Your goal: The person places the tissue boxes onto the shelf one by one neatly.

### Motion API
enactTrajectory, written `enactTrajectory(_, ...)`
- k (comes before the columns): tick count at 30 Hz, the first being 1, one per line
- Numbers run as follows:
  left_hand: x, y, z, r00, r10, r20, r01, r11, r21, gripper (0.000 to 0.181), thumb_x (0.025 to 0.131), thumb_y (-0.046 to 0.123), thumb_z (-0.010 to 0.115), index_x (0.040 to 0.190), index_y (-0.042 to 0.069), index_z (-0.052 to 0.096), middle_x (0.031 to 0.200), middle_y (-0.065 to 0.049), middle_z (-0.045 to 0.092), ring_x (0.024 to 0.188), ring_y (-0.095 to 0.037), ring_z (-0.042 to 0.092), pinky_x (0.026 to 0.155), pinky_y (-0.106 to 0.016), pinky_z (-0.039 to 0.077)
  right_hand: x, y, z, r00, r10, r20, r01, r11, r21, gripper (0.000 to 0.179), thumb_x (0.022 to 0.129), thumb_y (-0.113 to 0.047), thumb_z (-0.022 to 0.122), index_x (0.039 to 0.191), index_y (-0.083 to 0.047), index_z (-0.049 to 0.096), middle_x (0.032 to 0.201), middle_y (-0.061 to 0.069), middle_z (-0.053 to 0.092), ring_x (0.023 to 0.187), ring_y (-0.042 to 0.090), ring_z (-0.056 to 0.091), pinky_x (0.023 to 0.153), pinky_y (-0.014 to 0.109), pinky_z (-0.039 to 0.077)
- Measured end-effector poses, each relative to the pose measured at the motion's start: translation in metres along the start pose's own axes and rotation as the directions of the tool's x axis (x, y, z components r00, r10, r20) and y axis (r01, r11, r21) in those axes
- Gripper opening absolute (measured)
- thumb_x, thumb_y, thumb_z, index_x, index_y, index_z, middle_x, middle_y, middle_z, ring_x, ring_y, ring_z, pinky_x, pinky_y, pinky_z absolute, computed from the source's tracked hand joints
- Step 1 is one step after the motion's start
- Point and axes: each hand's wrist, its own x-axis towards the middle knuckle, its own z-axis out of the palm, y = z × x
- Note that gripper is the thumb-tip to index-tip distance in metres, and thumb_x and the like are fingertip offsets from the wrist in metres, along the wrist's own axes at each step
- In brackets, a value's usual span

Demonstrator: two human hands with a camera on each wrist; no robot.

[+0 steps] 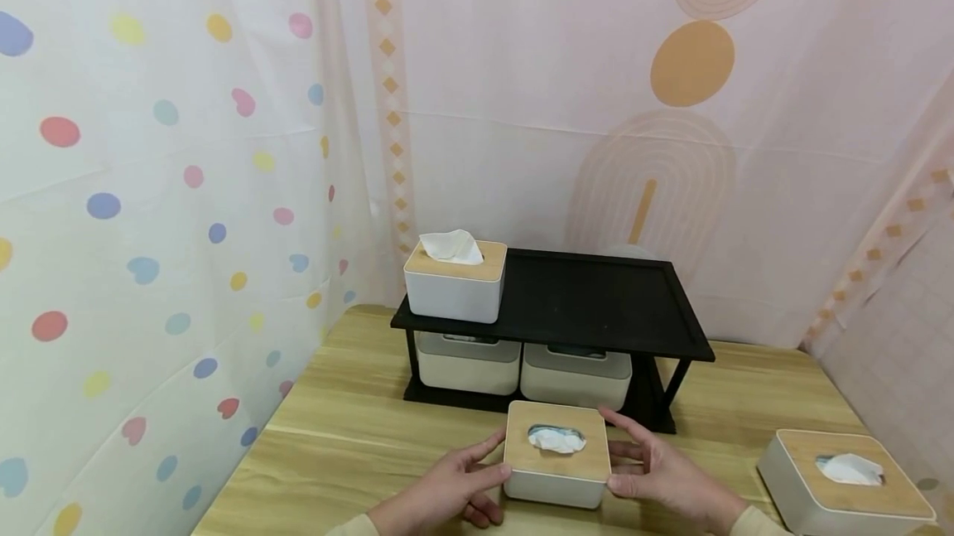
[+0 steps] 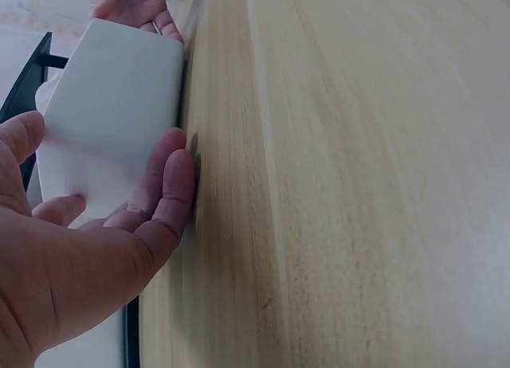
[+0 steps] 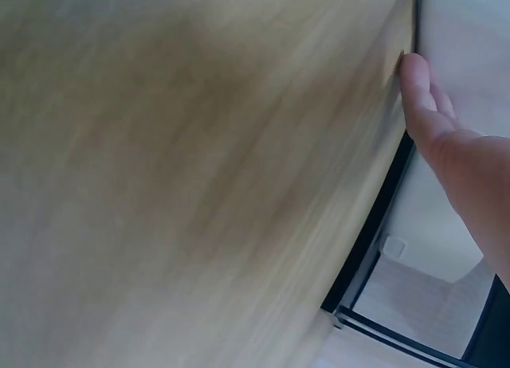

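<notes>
A white tissue box [image 1: 557,488] with a wooden lid and a tuft of tissue is between my two hands, in front of the black rack. My left hand [image 1: 455,482] grips its left side, thumb at the near corner. On the opposite side, my right hand [image 1: 663,470] holds it, thumb at the near right corner and index finger reaching to the far corner. In the left wrist view, the box's plain white side [image 2: 119,105] shows close over the table, with the left fingers [image 2: 171,185] along its lower edge. The right wrist view shows my right hand [image 3: 454,145] beside the box's pale wall.
The black two-tier rack [image 1: 596,304] stands behind. One tissue box [image 1: 455,294] sits on its top left; two more, a left one [image 1: 468,366] and a right one [image 1: 575,374], fill its lower shelf. Another tissue box [image 1: 842,478] rests on the wooden table [image 1: 313,437] at right.
</notes>
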Motion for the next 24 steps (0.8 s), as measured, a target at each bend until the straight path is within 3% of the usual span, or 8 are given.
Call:
enactTrajectory(11,0.0024,-0.0011,0.0005,1.000,-0.013,-0.001,0.013,1.000,0.012,0.078,0.108,0.045,0.063,0.171,0.016,0.027,0.142,-0.017,0.066,0.079,-0.018,0.072,0.074,-0.036,0.064,-0.0005,0.0057,0.0030,1.000,0.001,-0.002,-0.001,0.992,0.126,0.097,0.105,-0.014,0.070,0.173,-0.017,0.002,0.163,0.050,0.019,0.131,0.031,0.065,0.099,0.041,0.062)
enactTrajectory(24,-0.0030,0.0000,0.0047,0.999,-0.039,-0.015,0.039,0.999,-0.020,0.081,0.106,0.049,0.065,0.170,0.016,0.028,0.131,-0.010,0.070,0.083,-0.018,0.072,0.076,-0.033,0.063,-0.0048,0.0089,0.0071,1.000,-0.025,0.001,0.025,0.985,0.170,0.089,0.108,-0.015,0.064,0.173,-0.024,0.004,0.162,0.053,0.006,0.133,0.035,0.060,0.100,0.047,0.062)
